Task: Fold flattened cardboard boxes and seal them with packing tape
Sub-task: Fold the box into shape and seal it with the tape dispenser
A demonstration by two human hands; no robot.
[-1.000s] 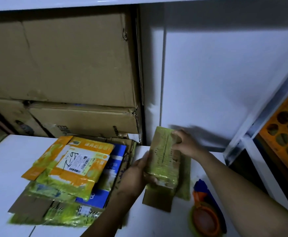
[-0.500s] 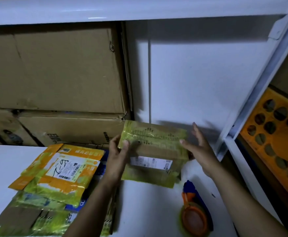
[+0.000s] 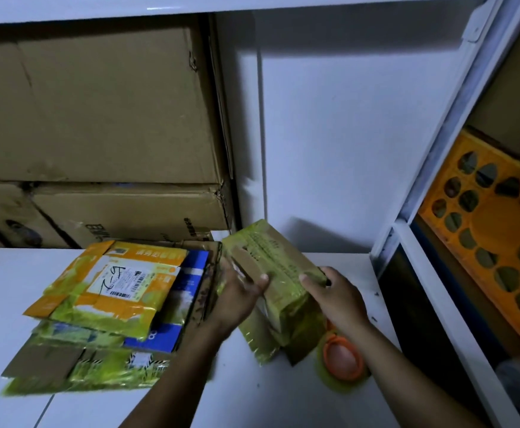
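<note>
A small cardboard box [image 3: 278, 273], wrapped in yellow-green tape, is held above the white table [image 3: 14, 291], long axis running from far left to near right. My left hand [image 3: 237, 299] grips its left side with the thumb curled over the top. My right hand [image 3: 334, 296] grips its right side, fingers curled on the top edge. A roll of packing tape [image 3: 343, 361] with an orange core lies on the table just under my right wrist. A pile of flattened boxes [image 3: 110, 307], yellow, orange and blue, lies to the left of my hands.
Large brown cartons [image 3: 98, 118] are stacked behind the pile, against the white wall. A white shelf post [image 3: 456, 125] rises at the right. Beyond it an orange plastic crate [image 3: 493, 230] stands on its side.
The box has turned from lying broadside to me to pointing away at an angle, and it has come lower. Both hands now grip it; the right hand was open beside it before.
</note>
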